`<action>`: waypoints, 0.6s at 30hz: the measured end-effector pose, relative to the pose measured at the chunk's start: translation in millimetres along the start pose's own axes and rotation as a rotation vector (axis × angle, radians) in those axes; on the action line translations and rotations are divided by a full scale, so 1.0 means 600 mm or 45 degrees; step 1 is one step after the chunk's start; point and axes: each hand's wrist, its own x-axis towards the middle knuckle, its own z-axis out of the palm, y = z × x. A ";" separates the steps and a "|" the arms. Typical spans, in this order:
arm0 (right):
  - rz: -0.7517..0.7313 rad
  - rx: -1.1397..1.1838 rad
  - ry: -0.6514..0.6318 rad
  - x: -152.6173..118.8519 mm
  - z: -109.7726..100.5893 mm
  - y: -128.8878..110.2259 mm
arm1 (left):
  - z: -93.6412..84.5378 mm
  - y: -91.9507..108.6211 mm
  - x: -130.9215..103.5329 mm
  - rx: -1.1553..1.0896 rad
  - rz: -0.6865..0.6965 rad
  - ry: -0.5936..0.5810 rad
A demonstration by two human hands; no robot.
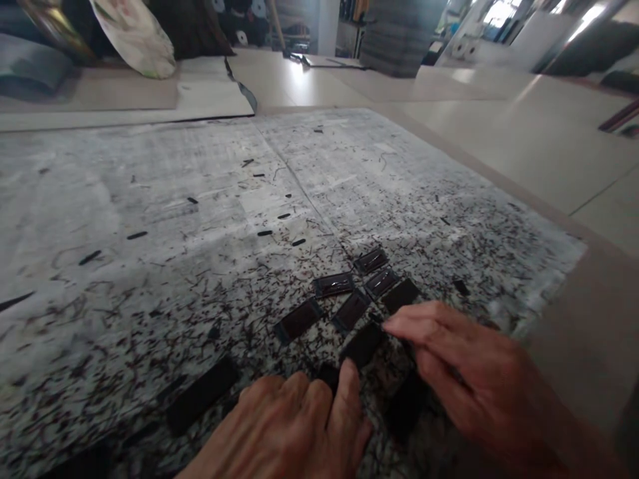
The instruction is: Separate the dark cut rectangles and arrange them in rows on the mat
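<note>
My left hand [294, 426] lies low in the view. Its index fingertip presses on the near edge of a black rectangular piece [363, 344], while the other fingers curl under and are partly hidden. At the far right end of that piece, the fingertips of my right hand [459, 366] come together beside a small dark scrap [374, 319]. What they pinch, if anything, is too small to make out. Just beyond lie several dark rectangular pieces with black ends, among them a shiny one [333, 285] and a duller one [299, 320]. A plain black piece [401, 295] sits above my right fingers.
A worn whitish sheet [200, 153], strewn with dark thread-like scraps and small black strips [264, 233], covers the table [549, 146]. Another black piece [202, 394] lies left of my left hand. Pale sheets [210, 86] and a dark stack [399, 36] stand farther back.
</note>
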 end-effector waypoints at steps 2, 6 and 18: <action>-0.118 -0.104 -0.013 -0.016 0.012 -0.002 | -0.003 -0.001 0.000 -0.012 0.024 -0.065; -0.163 -0.305 -0.032 -0.040 0.031 -0.006 | -0.009 0.002 -0.001 -0.064 0.017 -0.112; -0.190 -0.511 -0.106 -0.048 0.038 -0.021 | -0.024 -0.001 0.011 -0.143 0.004 -0.220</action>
